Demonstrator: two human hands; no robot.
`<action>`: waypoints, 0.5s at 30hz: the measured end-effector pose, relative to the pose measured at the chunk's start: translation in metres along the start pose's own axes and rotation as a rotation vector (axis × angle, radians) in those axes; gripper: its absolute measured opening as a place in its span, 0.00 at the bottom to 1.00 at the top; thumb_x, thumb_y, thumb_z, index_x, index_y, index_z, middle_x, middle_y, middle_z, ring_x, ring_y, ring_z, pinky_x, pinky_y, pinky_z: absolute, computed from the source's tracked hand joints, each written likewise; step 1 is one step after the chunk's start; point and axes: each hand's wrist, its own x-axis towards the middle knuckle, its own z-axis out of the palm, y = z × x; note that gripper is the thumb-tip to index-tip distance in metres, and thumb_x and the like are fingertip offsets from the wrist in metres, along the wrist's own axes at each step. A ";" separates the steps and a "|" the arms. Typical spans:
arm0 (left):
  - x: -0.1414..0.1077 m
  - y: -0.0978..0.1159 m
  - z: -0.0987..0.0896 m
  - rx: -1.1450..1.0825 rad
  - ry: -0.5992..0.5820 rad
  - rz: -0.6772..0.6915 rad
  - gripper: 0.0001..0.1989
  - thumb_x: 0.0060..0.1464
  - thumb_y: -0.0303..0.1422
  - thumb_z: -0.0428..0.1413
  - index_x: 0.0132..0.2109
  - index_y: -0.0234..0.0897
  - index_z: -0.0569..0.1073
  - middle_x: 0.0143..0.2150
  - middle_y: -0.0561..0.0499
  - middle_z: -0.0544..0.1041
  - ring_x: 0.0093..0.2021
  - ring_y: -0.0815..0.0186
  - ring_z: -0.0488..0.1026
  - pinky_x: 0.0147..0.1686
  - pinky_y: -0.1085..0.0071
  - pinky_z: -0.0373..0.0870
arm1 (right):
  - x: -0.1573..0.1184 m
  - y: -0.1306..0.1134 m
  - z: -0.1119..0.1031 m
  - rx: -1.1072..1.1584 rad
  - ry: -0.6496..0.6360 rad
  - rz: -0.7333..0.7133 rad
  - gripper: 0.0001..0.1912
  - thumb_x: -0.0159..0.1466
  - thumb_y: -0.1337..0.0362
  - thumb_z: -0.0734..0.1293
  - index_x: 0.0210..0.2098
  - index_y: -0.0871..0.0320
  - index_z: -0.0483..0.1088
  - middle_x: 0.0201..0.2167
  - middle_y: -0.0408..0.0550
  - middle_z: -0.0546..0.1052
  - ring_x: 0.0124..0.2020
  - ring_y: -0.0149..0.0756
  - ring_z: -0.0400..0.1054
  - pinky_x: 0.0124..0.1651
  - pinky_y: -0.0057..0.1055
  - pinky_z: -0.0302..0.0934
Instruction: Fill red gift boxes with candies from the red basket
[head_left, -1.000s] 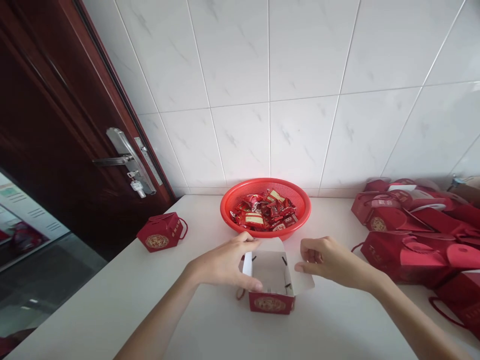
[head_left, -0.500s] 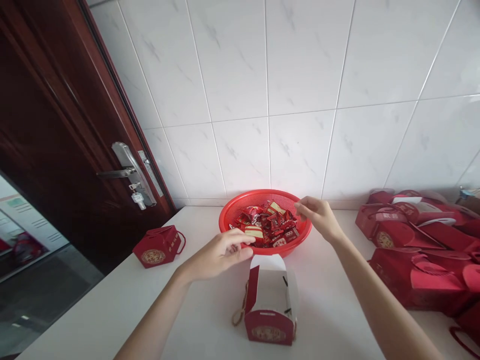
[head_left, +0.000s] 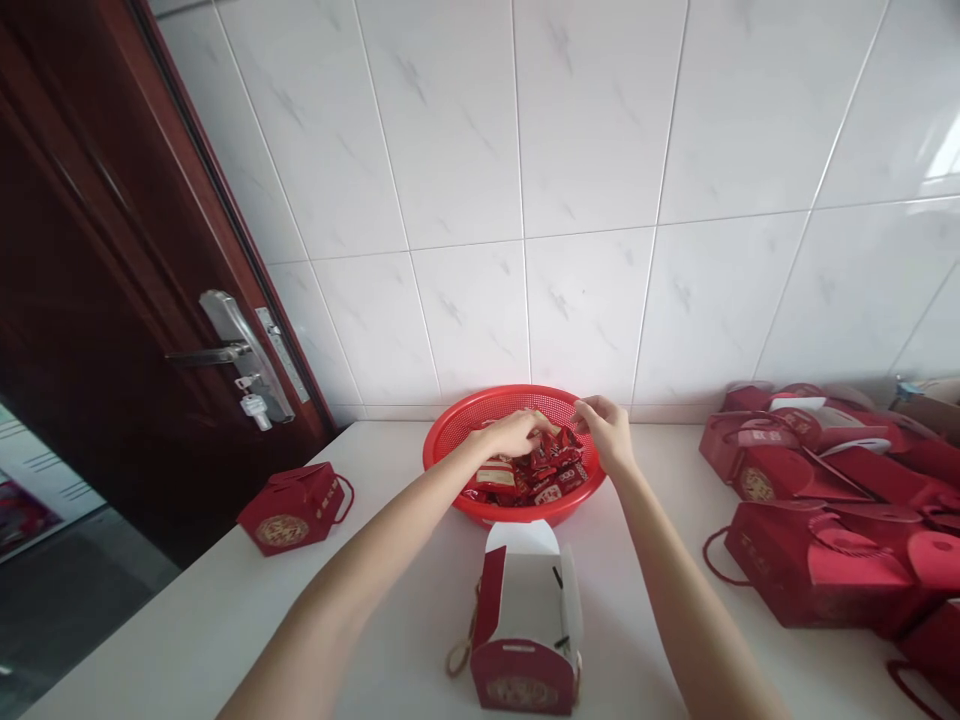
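"Since the last glimpse, what has changed?"

"The left hand (head_left: 517,433) has gone from the near left rim into the red basket (head_left: 517,513), over the wrapped packets (head_left: 562,450). The right hand (head_left: 606,425) is still at the right rim."

"Are they gripping anything?"

"I can't tell. The left fingers bend down among the packets, their tips partly hidden; the right thumb and fingers sit close together, and whether they pinch something is too small to see."

"And the edges around them?"

"The basket's far rim lies near the tiled wall (head_left: 585,120). A strip of white table (head_left: 405,600) shows between the left forearm and the closed red box (head_left: 289,508), which stands by the table's left edge. Another strip runs between the right forearm and the red boxes (head_left: 817,560) massed at the right."

"Where do the packets and the open box (head_left: 523,675) lie from the hands?"

"The packets are right under the left hand and just left of the right one. The box stands upright on the near side of the basket, between the forearms, well apart from both hands, its cord loop (head_left: 457,658) out to the left."
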 end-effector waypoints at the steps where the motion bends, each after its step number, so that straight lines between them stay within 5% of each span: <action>1: 0.011 0.004 0.001 0.019 -0.016 -0.004 0.23 0.60 0.27 0.52 0.60 0.44 0.74 0.63 0.46 0.74 0.61 0.55 0.71 0.58 0.64 0.69 | 0.001 0.001 -0.001 0.000 0.003 -0.005 0.17 0.51 0.49 0.71 0.25 0.57 0.70 0.21 0.45 0.75 0.22 0.33 0.66 0.28 0.32 0.64; 6: 0.045 0.014 0.006 0.088 -0.121 -0.058 0.29 0.45 0.27 0.64 0.58 0.42 0.75 0.62 0.42 0.74 0.61 0.47 0.70 0.56 0.58 0.71 | 0.004 0.005 -0.003 -0.009 0.002 -0.021 0.15 0.52 0.51 0.69 0.27 0.57 0.71 0.22 0.45 0.76 0.25 0.35 0.70 0.33 0.33 0.67; 15: 0.035 0.012 -0.003 0.104 -0.102 -0.376 0.24 0.40 0.41 0.68 0.47 0.43 0.80 0.51 0.40 0.82 0.56 0.41 0.74 0.55 0.49 0.69 | 0.006 0.010 -0.003 -0.068 -0.020 -0.020 0.15 0.53 0.50 0.69 0.28 0.56 0.71 0.24 0.46 0.78 0.25 0.38 0.72 0.32 0.35 0.67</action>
